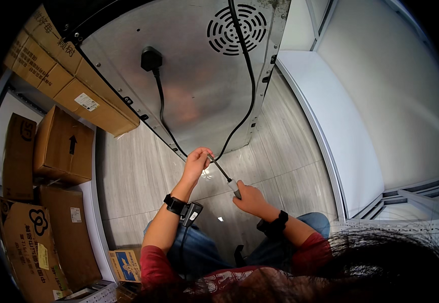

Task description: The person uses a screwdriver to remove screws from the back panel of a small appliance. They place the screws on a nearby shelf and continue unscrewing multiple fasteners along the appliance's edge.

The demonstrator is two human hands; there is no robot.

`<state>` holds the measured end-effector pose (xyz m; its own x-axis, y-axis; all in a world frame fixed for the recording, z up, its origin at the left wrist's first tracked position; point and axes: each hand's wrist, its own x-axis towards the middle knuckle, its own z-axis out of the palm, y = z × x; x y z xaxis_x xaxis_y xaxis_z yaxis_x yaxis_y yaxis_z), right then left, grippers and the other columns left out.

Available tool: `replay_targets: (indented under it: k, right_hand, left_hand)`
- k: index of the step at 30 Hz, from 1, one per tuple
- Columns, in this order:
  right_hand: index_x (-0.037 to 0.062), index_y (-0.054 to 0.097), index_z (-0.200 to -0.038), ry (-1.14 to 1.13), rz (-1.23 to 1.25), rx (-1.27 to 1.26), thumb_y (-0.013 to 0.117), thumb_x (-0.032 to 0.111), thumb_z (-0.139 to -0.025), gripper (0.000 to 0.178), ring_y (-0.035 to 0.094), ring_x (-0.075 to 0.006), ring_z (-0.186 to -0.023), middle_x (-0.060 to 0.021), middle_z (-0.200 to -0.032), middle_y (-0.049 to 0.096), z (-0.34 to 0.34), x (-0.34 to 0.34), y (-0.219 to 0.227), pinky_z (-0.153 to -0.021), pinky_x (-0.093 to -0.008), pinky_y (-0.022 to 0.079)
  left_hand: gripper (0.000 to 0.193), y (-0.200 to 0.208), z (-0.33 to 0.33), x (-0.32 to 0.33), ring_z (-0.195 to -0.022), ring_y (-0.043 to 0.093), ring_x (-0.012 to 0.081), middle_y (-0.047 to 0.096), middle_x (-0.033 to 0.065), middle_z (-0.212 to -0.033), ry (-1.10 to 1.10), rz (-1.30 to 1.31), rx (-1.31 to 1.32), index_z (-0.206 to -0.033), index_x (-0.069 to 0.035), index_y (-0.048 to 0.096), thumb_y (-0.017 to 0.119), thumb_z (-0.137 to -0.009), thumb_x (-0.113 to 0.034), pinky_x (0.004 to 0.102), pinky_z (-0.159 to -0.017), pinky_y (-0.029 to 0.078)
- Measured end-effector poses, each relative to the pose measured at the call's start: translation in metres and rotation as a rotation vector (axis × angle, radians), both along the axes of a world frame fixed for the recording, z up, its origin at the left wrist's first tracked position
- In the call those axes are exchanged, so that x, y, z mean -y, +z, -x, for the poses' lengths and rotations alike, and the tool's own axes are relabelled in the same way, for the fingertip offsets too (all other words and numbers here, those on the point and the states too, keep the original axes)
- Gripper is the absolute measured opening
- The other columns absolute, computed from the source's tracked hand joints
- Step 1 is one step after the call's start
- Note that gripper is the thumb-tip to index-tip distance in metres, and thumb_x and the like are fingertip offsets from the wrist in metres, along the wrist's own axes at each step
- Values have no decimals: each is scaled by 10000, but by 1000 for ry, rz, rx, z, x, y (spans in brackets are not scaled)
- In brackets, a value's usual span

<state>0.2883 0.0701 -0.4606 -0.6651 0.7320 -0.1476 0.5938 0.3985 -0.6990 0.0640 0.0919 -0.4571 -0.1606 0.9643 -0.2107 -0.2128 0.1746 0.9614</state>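
Note:
My right hand (252, 198) is closed around the grey handle of a screwdriver (221, 169), whose dark shaft points up and to the left. At the shaft's far end, the fingers of my left hand (197, 164) are pinched together on the tip; whether a small part is also between them cannot be made out. Beyond both hands stands a metal appliance panel (194, 96) with a round slotted vent. A black plug (151, 59) sits against its upper left. From the plug a black cord (253, 86) loops down behind my left hand and climbs past the vent.
Cardboard boxes (64, 146) stand on a shelf to the left, and a tall carton (90, 98) leans beside the appliance. A small blue and yellow box (127, 265) lies at lower left. White shelving (338, 121) runs along the right. Light wood-look flooring (295, 151) lies below.

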Motion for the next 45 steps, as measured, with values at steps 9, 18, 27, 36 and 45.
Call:
replay_targets:
  k: [9,18,27,36,45]
  right_hand:
    - [-20,423,-864,37,31,-25,569,286,-823,341,573,-380,-637,-209,-664,574,22,2,0,-565,-458,442]
    - [-39,441,-873,134,29,-12,578,317,-812,386,581,-396,-609,-210,-633,583,72,26,-1,-546,-450,461]
    - [-24,437,-881,24,-81,98,566,319,-823,371,591,-382,-618,-208,-656,594,106,36,8,-550,-457,463]
    - [-25,415,-887,-98,15,206,544,305,-844,357,578,-396,-633,-210,-676,594,144,58,31,-567,-470,451]
    - [-22,419,-856,-76,-65,112,555,312,-835,361,575,-403,-638,-231,-685,584,159,45,13,-566,-484,449]
  left_hand:
    - [216,-32,-3,4,-486,373,47,537,3,-707,294,-4,59,-894,-28,534,405,-950,-192,190,-436,290]
    - [216,-37,52,43,-487,387,47,562,4,-710,324,168,-34,-878,-18,599,449,-912,-169,195,-433,291]
    - [194,-42,67,34,-462,355,44,463,-38,-620,285,83,83,-901,-9,581,453,-908,-155,207,-415,264]
    - [195,-49,88,34,-503,332,26,423,-65,-640,196,-70,-64,-918,-52,581,445,-937,-190,195,-438,275]
    - [210,-62,105,21,-457,308,29,386,-73,-569,273,-33,-120,-924,-32,590,448,-932,-187,205,-420,264]
